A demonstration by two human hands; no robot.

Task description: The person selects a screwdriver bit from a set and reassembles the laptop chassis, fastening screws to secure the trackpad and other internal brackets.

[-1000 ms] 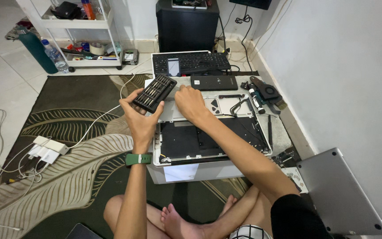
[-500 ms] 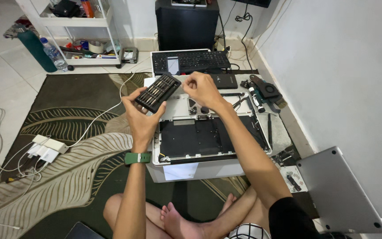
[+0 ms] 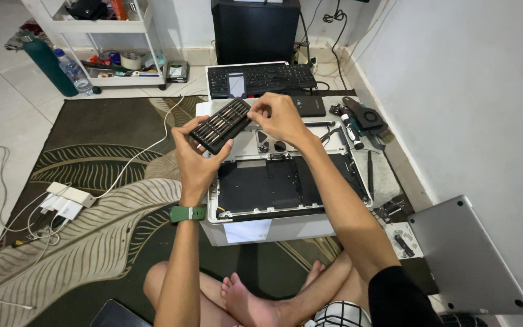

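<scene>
On the low white counter (image 3: pixel 286 229) lies the opened laptop chassis (image 3: pixel 286 184). Above it our left hand (image 3: pixel 195 160) holds the black screwdriver-bit case (image 3: pixel 220 124), fingers closed around it; our right hand (image 3: pixel 281 118) pinches at its upper end.

A black keyboard (image 3: pixel 261 79) lies at twelve o'clock with a black tower case (image 3: pixel 255 30) behind it, a white shelf cart (image 3: pixel 101 36) and a green bottle (image 3: pixel 48 59) stand at ten o'clock, a white power strip (image 3: pixel 68 198) rests at nine o'clock on the leaf-patterned rug (image 3: pixel 92 175), and a grey metal cover (image 3: pixel 470 257) leans at four o'clock.
</scene>
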